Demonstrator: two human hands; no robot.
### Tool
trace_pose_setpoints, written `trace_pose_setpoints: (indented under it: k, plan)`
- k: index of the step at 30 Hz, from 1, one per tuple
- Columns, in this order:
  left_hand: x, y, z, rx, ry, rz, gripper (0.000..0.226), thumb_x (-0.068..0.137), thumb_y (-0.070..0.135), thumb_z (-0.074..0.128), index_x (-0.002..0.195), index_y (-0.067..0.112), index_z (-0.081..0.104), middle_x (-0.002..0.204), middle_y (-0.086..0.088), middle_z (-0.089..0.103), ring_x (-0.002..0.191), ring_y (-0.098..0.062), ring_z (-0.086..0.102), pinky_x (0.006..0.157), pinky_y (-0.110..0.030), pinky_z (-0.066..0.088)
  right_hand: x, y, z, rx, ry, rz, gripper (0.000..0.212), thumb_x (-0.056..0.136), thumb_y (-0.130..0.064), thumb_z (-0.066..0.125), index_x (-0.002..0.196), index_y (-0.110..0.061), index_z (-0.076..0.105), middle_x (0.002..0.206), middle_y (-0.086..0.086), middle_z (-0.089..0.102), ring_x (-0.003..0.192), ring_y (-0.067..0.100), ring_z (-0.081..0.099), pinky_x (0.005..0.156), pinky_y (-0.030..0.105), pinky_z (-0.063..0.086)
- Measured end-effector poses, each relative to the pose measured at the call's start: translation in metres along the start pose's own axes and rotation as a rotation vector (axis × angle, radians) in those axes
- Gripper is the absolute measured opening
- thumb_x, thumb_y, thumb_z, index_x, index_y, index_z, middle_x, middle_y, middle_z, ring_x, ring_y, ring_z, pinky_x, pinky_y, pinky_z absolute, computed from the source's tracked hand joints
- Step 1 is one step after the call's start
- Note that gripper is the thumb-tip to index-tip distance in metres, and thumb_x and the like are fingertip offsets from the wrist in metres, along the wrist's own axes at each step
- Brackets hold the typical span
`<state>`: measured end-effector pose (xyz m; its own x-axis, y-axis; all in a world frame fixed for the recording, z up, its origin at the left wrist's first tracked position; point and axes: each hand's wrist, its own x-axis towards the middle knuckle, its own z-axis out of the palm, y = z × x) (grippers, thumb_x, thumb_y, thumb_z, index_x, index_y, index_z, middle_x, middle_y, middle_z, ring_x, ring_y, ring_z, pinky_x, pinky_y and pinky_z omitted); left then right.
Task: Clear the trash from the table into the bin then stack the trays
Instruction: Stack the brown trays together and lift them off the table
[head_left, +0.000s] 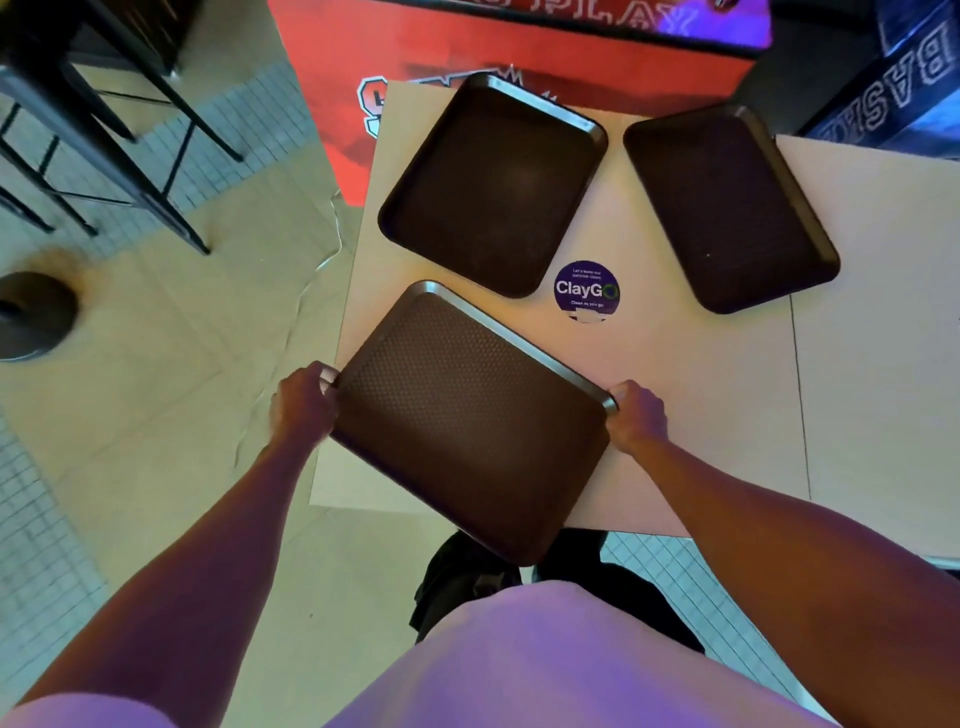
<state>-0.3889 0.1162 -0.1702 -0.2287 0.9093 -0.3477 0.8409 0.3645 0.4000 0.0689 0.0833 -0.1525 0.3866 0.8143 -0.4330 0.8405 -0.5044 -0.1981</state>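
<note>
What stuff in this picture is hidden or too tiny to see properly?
In the head view:
- Fingertips of the left hand and right hand: tucked under the near dark brown plastic tray they hold.
- Small print on the round purple ClayGo sticker: too small, blurred.
- White lettering on the red banner: covered by the pale square table and far-left brown tray.
- Dark round thing: cut off by the left edge; maybe a bin.

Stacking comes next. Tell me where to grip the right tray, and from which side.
Best take the right tray by its raised rim: left hand on its left long edge, right hand on the right, coming from the near corner. It lies flat and turned, so only the lip gives a hold.
</note>
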Motion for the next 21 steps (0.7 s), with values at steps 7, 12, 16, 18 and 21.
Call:
trace_pose_setpoints:
  k: [7,12,16,18,21]
  plan:
    - [-0.051,0.052,0.043,-0.041,-0.023,0.058,0.015,0.094,0.018,0.06,0.104,0.027,0.067,0.102,-0.002,0.073,0.091,-0.03,0.07,0.08,-0.045,0.058,0.015,0.049,-0.022,0.098,0.063,0.117,0.057,0.086,-0.003,0.071,0.139,-0.009,0.051,0.13,0.019,0.055,0.119,0.037,0.06,0.097,0.041,0.052]
    - [-0.083,0.092,0.075,-0.105,-0.069,0.042,0.014,0.095,0.019,0.059,0.105,0.028,0.065,0.1,0.001,0.073,0.086,-0.027,0.069,0.079,-0.045,0.058,0.024,0.09,-0.041,0.143,0.079,0.175,0.061,0.087,-0.004,0.071,0.142,-0.01,0.046,0.132,0.019,0.05,0.117,0.037,0.06,0.098,0.042,0.053]
    - [-0.113,0.122,0.095,-0.117,-0.089,0.029,0.015,0.095,0.016,0.058,0.105,0.025,0.064,0.098,0.0,0.072,0.088,-0.027,0.069,0.079,-0.043,0.057,0.029,0.129,-0.057,0.199,0.095,0.225,0.064,0.085,-0.003,0.072,0.143,-0.01,0.045,0.131,0.02,0.049,0.116,0.038,0.059,0.098,0.044,0.054]
    - [-0.128,0.136,0.106,-0.105,-0.087,0.02,0.014,0.095,0.013,0.058,0.105,0.021,0.063,0.098,-0.002,0.072,0.088,-0.029,0.069,0.077,-0.041,0.056,0.032,0.146,-0.064,0.231,0.087,0.249,0.062,0.086,-0.003,0.07,0.142,-0.009,0.045,0.13,0.02,0.049,0.117,0.038,0.058,0.096,0.042,0.052]
    - [-0.146,0.15,0.122,-0.102,-0.086,-0.013,0.016,0.093,0.012,0.061,0.107,0.02,0.062,0.1,-0.005,0.072,0.088,-0.031,0.069,0.076,-0.041,0.056,0.042,0.166,-0.072,0.276,0.079,0.217,0.063,0.085,-0.003,0.07,0.143,-0.011,0.046,0.13,0.017,0.053,0.119,0.035,0.058,0.097,0.041,0.052]
